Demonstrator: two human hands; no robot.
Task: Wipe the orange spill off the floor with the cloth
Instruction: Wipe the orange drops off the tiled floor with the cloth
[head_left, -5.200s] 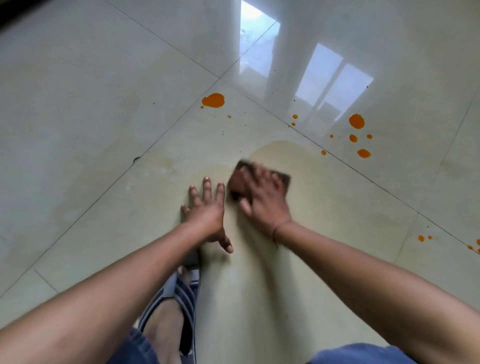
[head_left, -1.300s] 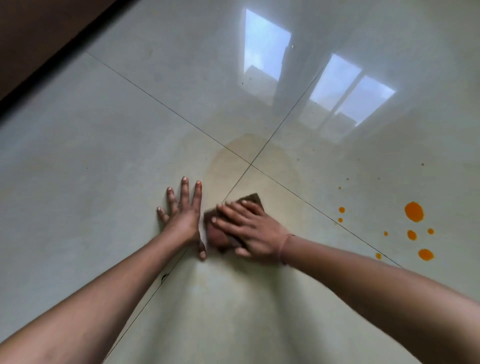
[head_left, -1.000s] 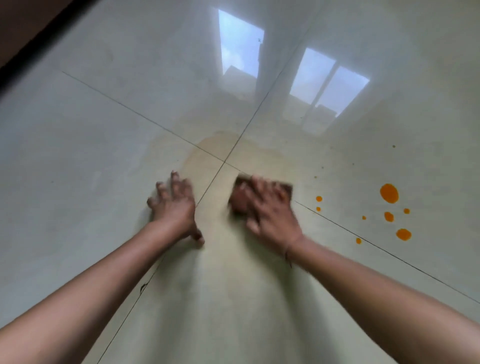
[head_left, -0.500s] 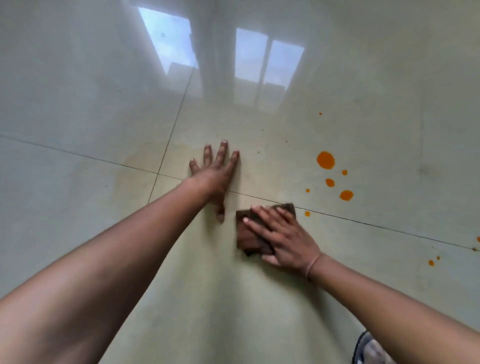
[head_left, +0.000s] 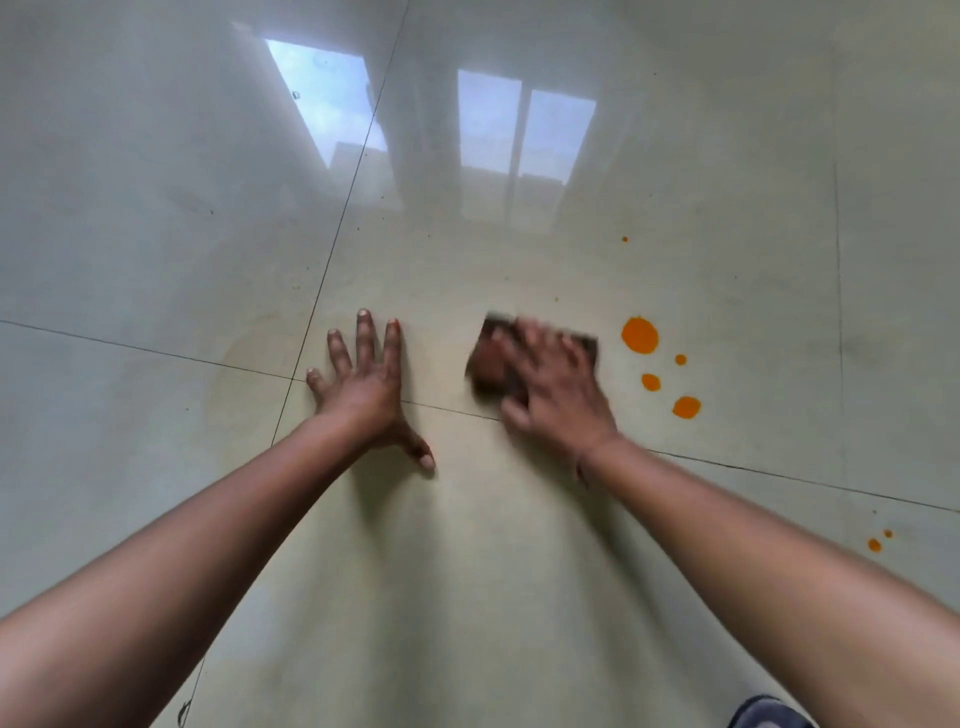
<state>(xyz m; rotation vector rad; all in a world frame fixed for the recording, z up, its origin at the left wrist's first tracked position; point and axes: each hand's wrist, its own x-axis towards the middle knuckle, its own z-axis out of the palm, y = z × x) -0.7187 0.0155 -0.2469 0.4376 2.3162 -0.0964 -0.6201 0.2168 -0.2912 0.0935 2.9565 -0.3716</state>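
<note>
Cloth (head_left: 491, 358) pressed flat under right hand (head_left: 558, 395), left hand (head_left: 366, 387) splayed, orange spill (head_left: 640, 335) beside

One view only, from a camera worn on the head, looking forward and steeply down at a glossy tiled floor (head_left: 156, 234) from close above it. Wide-angle bending shows at the edges. Both bare forearms reach in from the lower corners toward the frame's middle. The four-tile grout crossing (head_left: 304, 380) sits left of centre; beyond it, at the top of the frame, window reflections (head_left: 524, 135) show on the tiles.
</note>
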